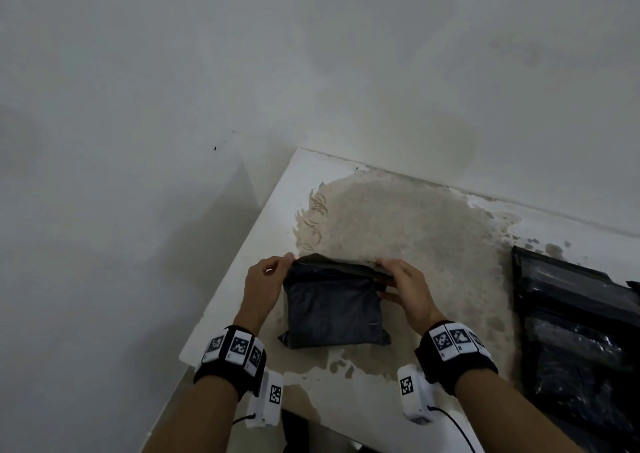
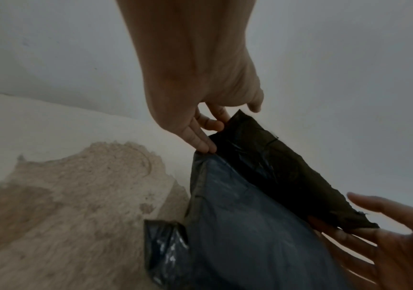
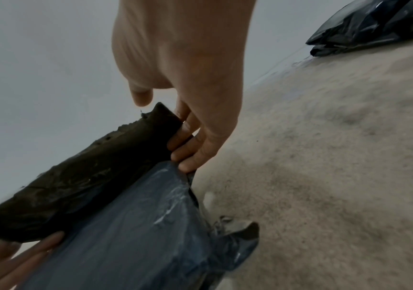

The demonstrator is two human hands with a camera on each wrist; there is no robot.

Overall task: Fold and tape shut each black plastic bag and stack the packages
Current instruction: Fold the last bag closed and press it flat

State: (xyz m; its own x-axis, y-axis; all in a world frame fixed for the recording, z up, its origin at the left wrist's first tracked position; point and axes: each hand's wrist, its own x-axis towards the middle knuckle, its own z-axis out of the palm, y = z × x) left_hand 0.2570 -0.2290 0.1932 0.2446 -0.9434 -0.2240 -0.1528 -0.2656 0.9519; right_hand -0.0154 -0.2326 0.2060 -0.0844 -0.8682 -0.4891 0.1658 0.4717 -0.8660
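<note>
Both hands [image 1: 263,284] [image 1: 407,288] pinching bag flap [image 1: 341,267]

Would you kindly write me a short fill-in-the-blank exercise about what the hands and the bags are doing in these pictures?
1. Both hands, the left hand and the right hand, pinch the bag's open ____.
2. The black bag lies on the ____.
3. The other black packages lie to the person's ____.
4. The wall behind is ____.

Missing: flap; table; right; white
</note>
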